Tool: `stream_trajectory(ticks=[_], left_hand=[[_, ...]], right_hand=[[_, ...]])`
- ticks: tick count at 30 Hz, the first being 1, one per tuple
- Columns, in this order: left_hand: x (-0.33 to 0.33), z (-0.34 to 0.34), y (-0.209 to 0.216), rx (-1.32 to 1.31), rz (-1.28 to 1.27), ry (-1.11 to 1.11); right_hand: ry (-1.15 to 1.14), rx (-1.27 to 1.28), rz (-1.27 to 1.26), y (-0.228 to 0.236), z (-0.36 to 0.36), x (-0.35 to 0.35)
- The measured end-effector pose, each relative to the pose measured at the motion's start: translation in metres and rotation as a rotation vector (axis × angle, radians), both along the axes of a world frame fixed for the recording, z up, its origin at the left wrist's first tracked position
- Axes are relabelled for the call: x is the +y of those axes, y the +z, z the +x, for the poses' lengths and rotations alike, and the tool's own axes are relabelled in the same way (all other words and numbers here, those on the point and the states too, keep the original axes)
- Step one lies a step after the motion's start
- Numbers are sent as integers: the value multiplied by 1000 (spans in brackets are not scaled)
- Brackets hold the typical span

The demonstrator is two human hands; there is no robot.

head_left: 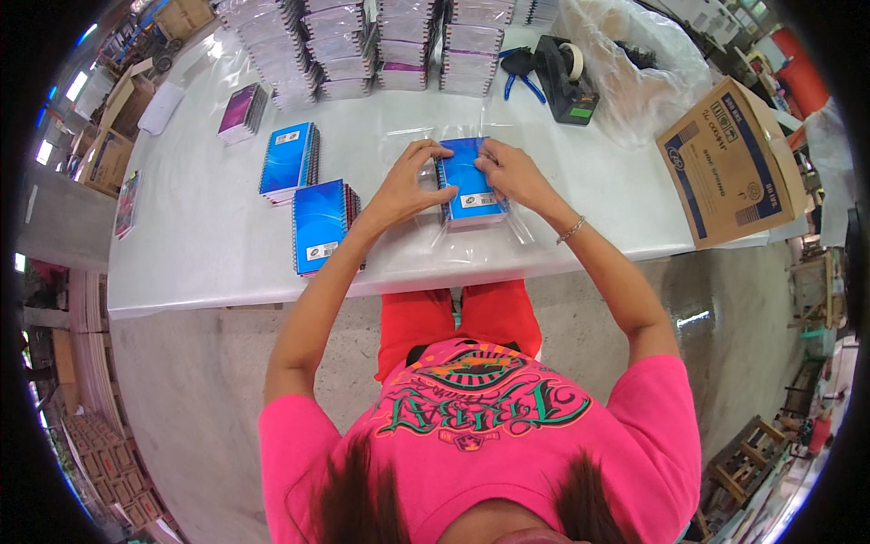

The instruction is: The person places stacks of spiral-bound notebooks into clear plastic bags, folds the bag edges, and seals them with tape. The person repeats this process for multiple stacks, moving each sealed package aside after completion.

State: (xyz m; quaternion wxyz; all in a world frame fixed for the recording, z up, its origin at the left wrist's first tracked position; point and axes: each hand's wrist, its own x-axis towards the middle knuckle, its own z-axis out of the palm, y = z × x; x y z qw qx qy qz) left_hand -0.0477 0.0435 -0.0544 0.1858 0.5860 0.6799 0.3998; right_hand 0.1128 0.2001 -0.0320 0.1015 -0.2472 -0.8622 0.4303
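Note:
A small stack of blue-covered spiral notebooks (467, 172) lies on a clear plastic sheet (480, 245) at the middle of the table. My left hand (408, 190) grips its spiral side, fingers at the upper left corner and thumb on the cover. On the opposite side, my right hand (517, 172) is closed over the upper right edge, its fingers curled. Plastic shows around the stack; whether it wraps the cover I cannot tell. To the left sit two more blue notebook stacks, one nearer (319, 222) and one farther (288, 161).
Tall columns of plastic-wrapped notebooks (340, 50) stand at the back of the white table (208, 263). A black tape dispenser (564, 86), blue-handled pliers (523, 77) and a clear plastic bag (625, 91) lie back right. A cardboard box (725, 168) stands at the right edge. A purple notebook stack (241, 113) sits left.

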Motion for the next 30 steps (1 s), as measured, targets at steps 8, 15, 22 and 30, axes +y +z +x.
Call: stream_trajectory(ticks=[8, 15, 22, 30], left_hand=[[6, -1, 3, 202, -291, -51], [16, -1, -7, 156, -290, -83], [20, 3, 8, 229, -355, -104], [18, 2, 8, 261, -389, -69]], right_hand=[[-56, 9, -93, 2, -4, -2], [-102, 5, -190, 1, -13, -3], [31, -129, 361, -6, -18, 12], [537, -223, 55, 28, -4, 55]])
